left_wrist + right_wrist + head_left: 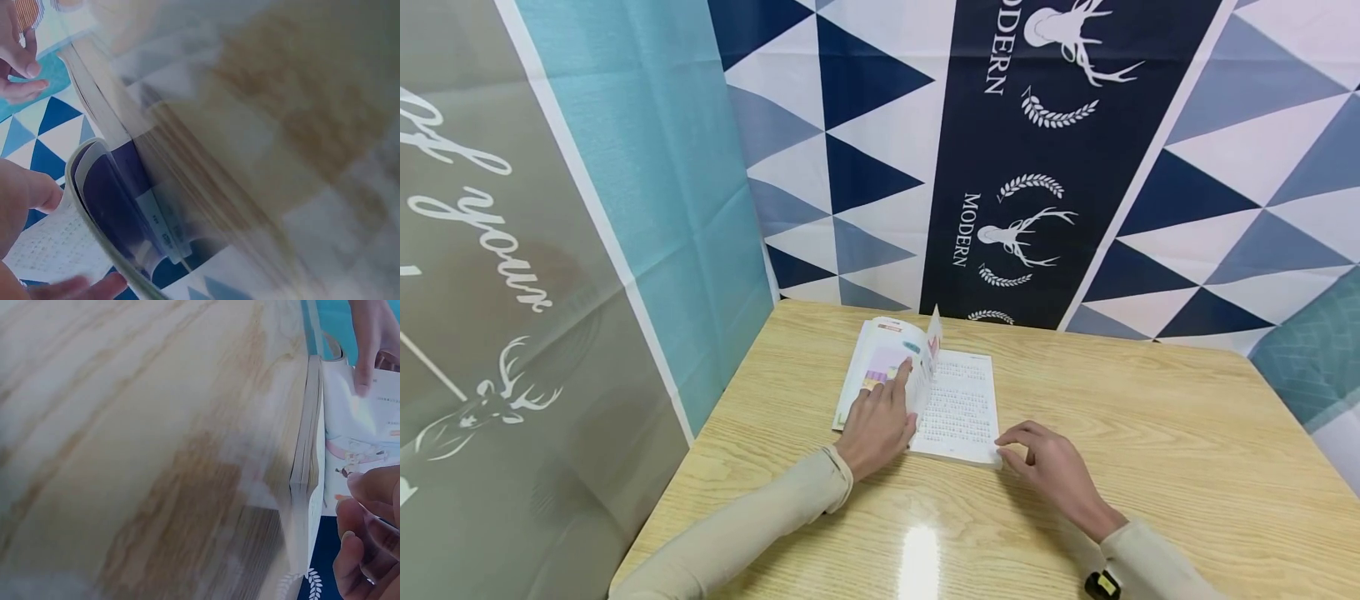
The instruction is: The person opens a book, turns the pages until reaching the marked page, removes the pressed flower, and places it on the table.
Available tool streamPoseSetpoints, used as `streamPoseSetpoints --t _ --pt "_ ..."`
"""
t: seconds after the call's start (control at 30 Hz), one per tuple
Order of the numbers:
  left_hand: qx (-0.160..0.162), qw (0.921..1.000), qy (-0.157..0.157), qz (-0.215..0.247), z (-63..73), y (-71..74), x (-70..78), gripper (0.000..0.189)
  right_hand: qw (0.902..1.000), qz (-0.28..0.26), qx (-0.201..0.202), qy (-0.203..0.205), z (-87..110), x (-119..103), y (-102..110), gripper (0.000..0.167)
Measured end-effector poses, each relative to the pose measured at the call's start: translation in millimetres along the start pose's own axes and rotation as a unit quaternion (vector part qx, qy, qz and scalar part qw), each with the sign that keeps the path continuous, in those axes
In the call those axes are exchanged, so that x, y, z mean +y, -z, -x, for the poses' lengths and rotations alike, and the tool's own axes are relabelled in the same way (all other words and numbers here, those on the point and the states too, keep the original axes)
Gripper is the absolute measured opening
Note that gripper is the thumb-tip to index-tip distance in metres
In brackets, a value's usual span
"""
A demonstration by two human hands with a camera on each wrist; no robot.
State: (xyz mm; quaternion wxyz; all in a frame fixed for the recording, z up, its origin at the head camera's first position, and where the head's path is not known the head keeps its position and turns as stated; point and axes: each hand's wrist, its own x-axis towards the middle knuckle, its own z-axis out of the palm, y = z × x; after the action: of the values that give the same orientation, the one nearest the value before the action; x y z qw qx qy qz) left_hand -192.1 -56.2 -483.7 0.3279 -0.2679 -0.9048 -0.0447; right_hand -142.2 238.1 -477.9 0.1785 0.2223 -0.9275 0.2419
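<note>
An open book [958,408] lies on the wooden table, with printed text on its right page and coloured pictures on its curved left page. One leaf [935,337] stands up near the spine. My left hand [877,425] rests on the left page, index finger extended toward the page's upper part. At the book's lower right corner is my right hand [1052,467], its thumb and index finger bent with a gap between them. The right wrist view shows these bent fingers [369,494] close to the page edge, holding nothing visible.
The wooden table [1150,417] reaches around the book on all sides. Behind it hangs a patterned cloth [880,167] with triangles and deer heads, and a teal and grey cloth [625,167] borders the left side. A dark band [1102,585] is on the right wrist.
</note>
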Motion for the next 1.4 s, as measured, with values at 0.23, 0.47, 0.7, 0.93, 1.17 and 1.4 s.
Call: streamPoseSetpoints --t 0.23,0.47,0.7,0.93,1.17,1.4 --pt "0.02 0.9998 -0.008 -0.006 -0.3 -0.3 -5.0 0.083 0.9989 -0.002 -0.037 -0.029 1.3 1 -3 0.009" --pt "-0.026 0.9988 -0.041 -0.009 0.2 2.2 -7.1 0.037 0.9969 0.012 -0.07 -0.034 4.0 2 -4 0.014" --pt "-0.069 0.9963 -0.05 -0.01 4.5 0.3 -6.6 0.026 0.9973 0.047 -0.036 0.043 4.3 4 -6 0.011" --pt "-0.097 0.9932 -0.064 -0.001 3.9 2.3 -5.1 0.026 0.9917 0.064 0.019 0.11 2.3 4 -6 0.016" --pt "-0.1 0.9904 -0.093 0.016 1.8 3.2 1.2 0.013 0.9898 0.064 0.041 0.12 1.7 4 -8 0.016" --pt "-0.077 0.9936 -0.082 -0.008 2.3 0.3 8.1 0.047 0.9924 0.017 0.051 0.11 -2.2 4 -6 0.017"
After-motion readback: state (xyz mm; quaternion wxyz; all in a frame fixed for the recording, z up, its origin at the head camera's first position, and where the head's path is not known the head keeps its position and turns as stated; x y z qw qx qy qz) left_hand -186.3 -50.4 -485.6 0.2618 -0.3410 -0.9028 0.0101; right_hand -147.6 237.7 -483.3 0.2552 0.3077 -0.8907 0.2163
